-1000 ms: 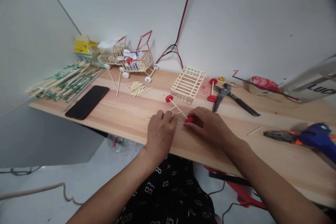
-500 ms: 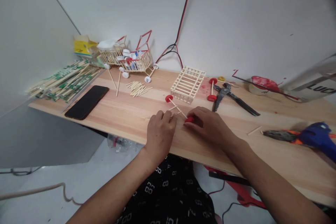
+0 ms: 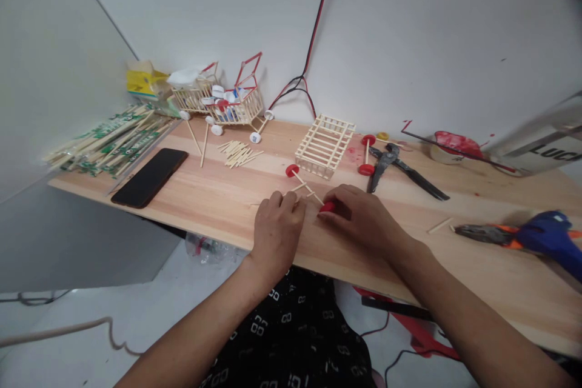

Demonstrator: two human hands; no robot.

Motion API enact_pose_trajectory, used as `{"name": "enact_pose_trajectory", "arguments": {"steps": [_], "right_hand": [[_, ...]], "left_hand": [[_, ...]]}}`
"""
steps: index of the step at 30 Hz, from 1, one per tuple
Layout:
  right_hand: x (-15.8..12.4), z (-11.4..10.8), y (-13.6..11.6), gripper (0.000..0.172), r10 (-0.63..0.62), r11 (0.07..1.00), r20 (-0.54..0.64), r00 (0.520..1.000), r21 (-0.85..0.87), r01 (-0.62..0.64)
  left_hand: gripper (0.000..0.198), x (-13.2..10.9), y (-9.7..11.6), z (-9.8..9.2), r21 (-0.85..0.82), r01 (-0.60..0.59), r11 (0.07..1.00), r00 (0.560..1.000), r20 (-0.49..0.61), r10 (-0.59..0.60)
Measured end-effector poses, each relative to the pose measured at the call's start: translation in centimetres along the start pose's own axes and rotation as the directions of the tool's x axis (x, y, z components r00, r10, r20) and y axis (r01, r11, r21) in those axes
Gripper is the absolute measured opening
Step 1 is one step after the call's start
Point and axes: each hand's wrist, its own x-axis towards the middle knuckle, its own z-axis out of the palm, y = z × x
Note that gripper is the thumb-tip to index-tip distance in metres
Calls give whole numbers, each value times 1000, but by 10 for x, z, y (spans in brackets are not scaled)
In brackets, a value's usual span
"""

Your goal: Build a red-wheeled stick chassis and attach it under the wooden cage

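Near the table's front edge, my right hand (image 3: 352, 209) is closed on a red bottle cap (image 3: 326, 208), a wheel at the near end of a thin wooden axle. A second red cap (image 3: 292, 171) sits at the axle's far end. Beside it, my left hand (image 3: 279, 218) has its fingers curled round thin wooden sticks (image 3: 300, 186) that meet the axle between the caps; its fingertips are partly hidden. Just beyond my hands lies a small stick-built basket (image 3: 325, 145). To its right stands another axle (image 3: 367, 156) with a red cap at each end.
Pincers (image 3: 386, 170) lie right of the basket; pliers (image 3: 486, 234) and a blue glue gun (image 3: 552, 239) are further right. A phone (image 3: 150, 177), short cut sticks (image 3: 239, 153) and wrapped chopsticks (image 3: 109, 139) occupy the left. Behind them stand small stick carts (image 3: 239, 106). A red-stained cup (image 3: 454, 148) stands back right.
Both hands keep nearly the same place and grip. The whole view has shifted very slightly; nothing on the table has visibly moved.
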Motion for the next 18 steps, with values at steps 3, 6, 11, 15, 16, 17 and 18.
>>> {"name": "enact_pose_trajectory", "arguments": {"steps": [3, 6, 11, 15, 16, 17, 18], "right_hand": [[0, 0, 0, 12, -5, 1000, -7, 1000, 1, 5], [0, 0, 0, 13, 1, 1000, -6, 1000, 7, -1], [0, 0, -1, 13, 11, 1000, 5, 1000, 6, -11], [0, 0, -1, 12, 10, 1000, 0, 1000, 1, -10], [0, 0, -1, 12, 8, 1000, 0, 1000, -1, -8], [0, 0, 0, 12, 5, 1000, 1, 1000, -3, -5], [0, 0, 0, 12, 2, 1000, 2, 1000, -3, -2]], "left_hand": [[9, 0, 0, 0, -8, -5, 1000, 1000, -4, 5], [8, 0, 0, 0, -6, -1, 1000, 1000, 3, 1], [8, 0, 0, -1, -2, 4, 1000, 1000, 20, -4], [8, 0, 0, 0, 1, 0, 1000, 1000, -2, 0], [7, 0, 0, 0, 5, 0, 1000, 1000, -6, 1], [7, 0, 0, 0, 9, -1, 1000, 1000, -9, 1], [7, 0, 0, 0, 12, -2, 1000, 1000, -9, 2]]}}
